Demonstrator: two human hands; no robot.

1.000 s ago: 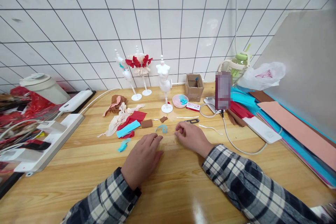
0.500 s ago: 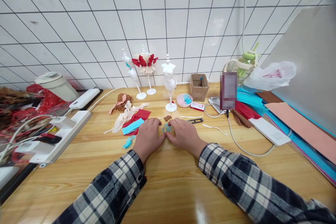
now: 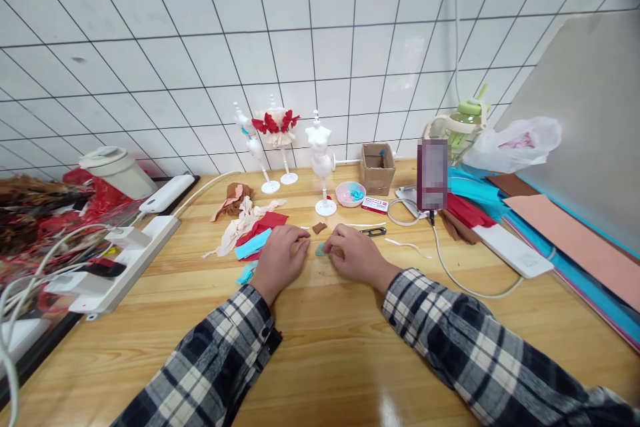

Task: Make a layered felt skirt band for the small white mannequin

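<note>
A small, translucent blue-green piece (image 3: 321, 249), ring-like in outline, lies low over the wooden table at the fingertips of my right hand (image 3: 356, 253). Those fingers are pinched together at its edge. My left hand (image 3: 281, 259) rests on the table to its left, thumb and forefinger a little apart, nothing visible between them. Just beyond both hands sits a scrap of brown paper (image 3: 319, 228). Beside my left hand lie a bright blue strip (image 3: 254, 245), red crepe paper (image 3: 273, 221) and a crumpled blue scrap (image 3: 247, 273). Black thread snips (image 3: 374, 231) lie past my right hand.
Behind stand a bare white mini mannequin (image 3: 319, 147) and two dressed ones. A pink bowl (image 3: 345, 195), a cardboard box (image 3: 378, 170) and a phone (image 3: 433, 175) are to the right. A power strip (image 3: 125, 263) runs along the left; coloured sheets (image 3: 575, 227) cover the right edge.
My hands have drawn apart from each other. The left one has let go of the blue-green piece, which stays at my right fingertips. The view has shifted slightly.
</note>
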